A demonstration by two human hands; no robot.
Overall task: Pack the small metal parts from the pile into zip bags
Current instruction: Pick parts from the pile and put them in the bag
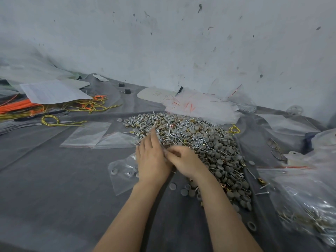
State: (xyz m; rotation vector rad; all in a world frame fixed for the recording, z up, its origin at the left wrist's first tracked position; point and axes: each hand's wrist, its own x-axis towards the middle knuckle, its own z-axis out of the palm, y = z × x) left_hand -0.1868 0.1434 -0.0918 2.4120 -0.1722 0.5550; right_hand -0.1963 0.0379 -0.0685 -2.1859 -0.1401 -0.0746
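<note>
Your two bare forearms reach in from the bottom edge and meet over the near-left edge of the pile point(200, 140) of small parts: screws, grey round caps and brass-coloured clips heaped on the grey cloth point(54, 188). Your left hand point(152, 157) lies flat, fingers straight, its tips touching the pile; it grips nothing that shows. Beneath it lies a clear zip bag point(121, 173) with a few grey caps inside. Your right hand point(185, 160) is just beside the left, its fingers curled in toward the left palm. That spot is blurred, so you cannot tell whether they pinch the bag's edge, some parts, or nothing.

Two flat empty bags point(87, 133) lie on the cloth to the left of the pile. Filled bags point(305, 211) sit at the right edge. Loose caps point(184, 191) lie scattered near your right wrist. Yellow wires point(52, 120), orange cords point(16, 106) and a sheet of paper point(52, 91) lie at far left by the wall point(163, 42).
</note>
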